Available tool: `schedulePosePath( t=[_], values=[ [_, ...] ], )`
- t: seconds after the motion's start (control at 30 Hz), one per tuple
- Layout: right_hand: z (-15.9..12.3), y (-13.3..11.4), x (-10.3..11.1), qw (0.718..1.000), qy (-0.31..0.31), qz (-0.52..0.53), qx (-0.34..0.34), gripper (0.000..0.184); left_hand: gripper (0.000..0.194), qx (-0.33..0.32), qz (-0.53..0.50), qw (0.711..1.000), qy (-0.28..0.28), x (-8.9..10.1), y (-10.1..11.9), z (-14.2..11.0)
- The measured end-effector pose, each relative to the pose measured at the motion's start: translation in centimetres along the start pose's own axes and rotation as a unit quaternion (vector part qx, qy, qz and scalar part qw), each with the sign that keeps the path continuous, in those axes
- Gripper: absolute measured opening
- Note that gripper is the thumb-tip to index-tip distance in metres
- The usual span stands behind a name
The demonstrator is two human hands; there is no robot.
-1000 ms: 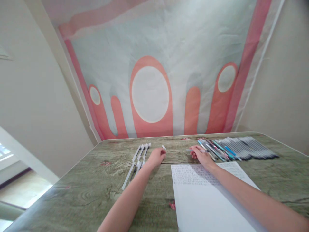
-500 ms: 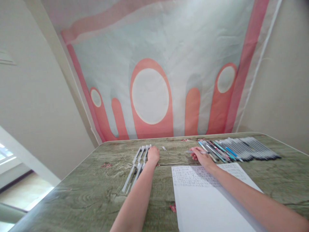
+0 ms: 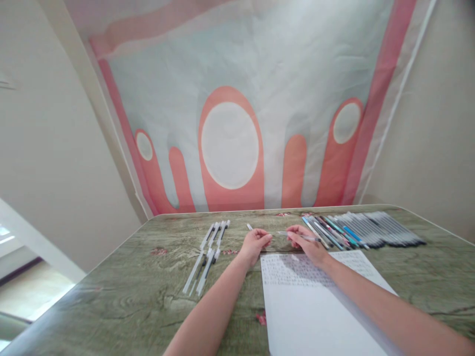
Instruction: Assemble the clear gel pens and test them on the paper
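Note:
My right hand (image 3: 302,240) pinches a clear-barrelled pen (image 3: 282,233), its pale end pointing left and its dark end towards the right. Close by on the left, my left hand (image 3: 258,241) has thumb and fingers pressed together near that pale end. Whether a thin thing sits in the left fingertips is too small to make out. Just behind the left hand lies a small white pen cap (image 3: 249,227). Under my right wrist is a white sheet of paper (image 3: 311,316) with rows of handwriting along its top.
Clear and white pen parts (image 3: 210,254) lie in two rows on the left of the wood-patterned table (image 3: 129,296). A long row of pens (image 3: 371,232), mostly grey with several coloured ones, spreads at the back right. A printed sheet (image 3: 274,123) hangs behind the table.
My left hand has moved right, from the pen parts on the left to near the pen in my right hand. The right hand has stayed nearly in place, holding the pen.

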State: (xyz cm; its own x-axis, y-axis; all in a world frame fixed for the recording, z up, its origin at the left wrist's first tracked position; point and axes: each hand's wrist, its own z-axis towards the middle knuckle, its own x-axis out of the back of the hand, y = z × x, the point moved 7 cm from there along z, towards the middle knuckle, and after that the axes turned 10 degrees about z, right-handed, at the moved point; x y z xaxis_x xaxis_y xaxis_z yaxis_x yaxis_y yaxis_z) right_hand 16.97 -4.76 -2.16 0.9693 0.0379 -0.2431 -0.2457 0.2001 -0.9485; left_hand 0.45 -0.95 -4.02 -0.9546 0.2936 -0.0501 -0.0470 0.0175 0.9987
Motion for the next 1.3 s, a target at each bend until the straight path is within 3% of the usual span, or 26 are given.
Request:
schedulePosePath(
  t=[0.17, 0.3, 0.77, 1.3],
  values=[
    [0.0, 0.7, -0.5, 0.99, -0.054, 0.114, -0.063, 0.025, 0.036, 0.023, -0.073, 0.997, 0.0, 0.6, 0.0, -0.3],
    [0.4, 1.1, -0.2, 0.983, -0.065, 0.146, -0.089, 0.028, 0.034, 0.017, -0.079, 0.997, 0.0, 0.6, 0.1, -0.2],
    [0.1, 1.0, -0.7, 0.991, -0.071, 0.066, -0.093, 0.035, 0.036, -0.024, -0.021, 0.999, -0.018, 0.3, 0.3, -0.1],
    [0.0, 1.2, -0.8, 0.991, -0.075, 0.063, -0.096, 0.036, 0.037, -0.023, -0.001, 1.0, -0.018, 0.2, 0.3, -0.1]
  ],
)
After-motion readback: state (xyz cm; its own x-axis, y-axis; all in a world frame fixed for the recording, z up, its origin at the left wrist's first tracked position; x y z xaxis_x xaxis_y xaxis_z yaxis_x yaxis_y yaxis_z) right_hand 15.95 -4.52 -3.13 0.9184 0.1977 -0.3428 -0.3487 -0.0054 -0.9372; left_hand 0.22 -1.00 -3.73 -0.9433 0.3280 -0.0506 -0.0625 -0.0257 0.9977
